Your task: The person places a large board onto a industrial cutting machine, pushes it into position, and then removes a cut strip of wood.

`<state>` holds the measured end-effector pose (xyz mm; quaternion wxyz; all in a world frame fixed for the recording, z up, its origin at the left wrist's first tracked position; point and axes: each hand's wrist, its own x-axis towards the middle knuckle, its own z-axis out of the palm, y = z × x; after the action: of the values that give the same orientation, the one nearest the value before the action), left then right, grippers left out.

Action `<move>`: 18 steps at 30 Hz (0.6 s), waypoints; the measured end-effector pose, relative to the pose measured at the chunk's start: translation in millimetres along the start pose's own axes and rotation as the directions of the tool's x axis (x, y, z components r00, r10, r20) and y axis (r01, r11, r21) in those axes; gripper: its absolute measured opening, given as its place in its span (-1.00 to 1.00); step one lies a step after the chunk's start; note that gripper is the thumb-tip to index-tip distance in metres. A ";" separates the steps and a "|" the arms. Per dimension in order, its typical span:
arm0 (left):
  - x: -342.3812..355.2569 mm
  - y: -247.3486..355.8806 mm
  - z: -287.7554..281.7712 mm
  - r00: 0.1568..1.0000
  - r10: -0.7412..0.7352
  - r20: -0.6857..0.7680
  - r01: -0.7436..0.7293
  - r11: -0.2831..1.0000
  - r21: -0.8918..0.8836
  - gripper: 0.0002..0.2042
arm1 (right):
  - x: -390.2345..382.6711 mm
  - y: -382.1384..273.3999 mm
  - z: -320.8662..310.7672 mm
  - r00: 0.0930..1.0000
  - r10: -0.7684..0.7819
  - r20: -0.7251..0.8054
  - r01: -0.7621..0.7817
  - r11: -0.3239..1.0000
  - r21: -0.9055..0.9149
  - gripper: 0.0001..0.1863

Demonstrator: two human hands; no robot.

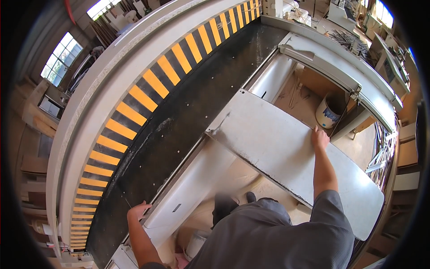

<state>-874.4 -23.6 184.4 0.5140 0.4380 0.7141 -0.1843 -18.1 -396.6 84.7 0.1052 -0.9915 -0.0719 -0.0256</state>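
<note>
A long machine with a black bed (179,116) runs diagonally across the view. My left hand (139,210) is at the bed's near edge, its fingers curled over the pale metal rail (157,197) there. A smooth light-grey table panel (273,134) juts out from the bed toward the right. My right hand (320,138) grips that panel's far edge, fingertips bent over it; the fingers' undersides are hidden. Between my two arms, my body in a grey shirt stands close against the machine.
A yellow-and-black striped beam (156,83) spans the bed's far side. Beyond the panel, a grey frame (322,62) surrounds an opening with a white bucket (329,112) inside. Another pale bucket (196,243) stands low beside me. Thin strips (380,157) lie piled at the right.
</note>
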 end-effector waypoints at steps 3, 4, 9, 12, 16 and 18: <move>-9.7 9.0 5.0 0.999 0.018 0.040 -0.014 0.994 -0.106 0.04 | 1.9 0.0 -0.9 1.000 0.016 0.016 -0.016 1.000 -0.011 -0.33; -8.7 9.5 3.8 0.999 0.017 0.044 -0.012 0.994 -0.106 0.05 | 2.4 -1.0 -1.1 1.000 0.016 0.019 -0.016 1.000 -0.005 -0.33; -2.5 6.4 -3.1 0.999 -0.014 0.047 0.016 0.999 -0.036 0.07 | 1.1 -4.5 -1.1 1.000 0.009 0.019 -0.010 1.000 0.006 -0.34; 11.4 -2.2 -14.4 0.997 -0.017 0.079 0.020 0.999 -0.030 0.06 | -1.3 -5.3 -1.4 1.000 0.018 0.018 -0.018 1.000 -0.004 -0.35; 15.2 3.4 -6.8 0.998 -0.042 0.036 0.045 0.995 -0.093 0.07 | -0.1 6.9 2.6 1.000 0.006 -0.008 -0.006 1.000 -0.002 -0.36; 18.3 -6.8 -10.3 0.999 -0.041 0.033 0.045 0.991 -0.128 0.07 | -3.4 1.3 -1.6 1.000 -0.004 -0.001 0.004 1.000 0.008 -0.36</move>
<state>-887.4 -11.9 170.9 0.5480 0.3856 0.7258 -0.1555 -21.3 -398.6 85.8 0.1091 -0.9909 -0.0740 -0.0259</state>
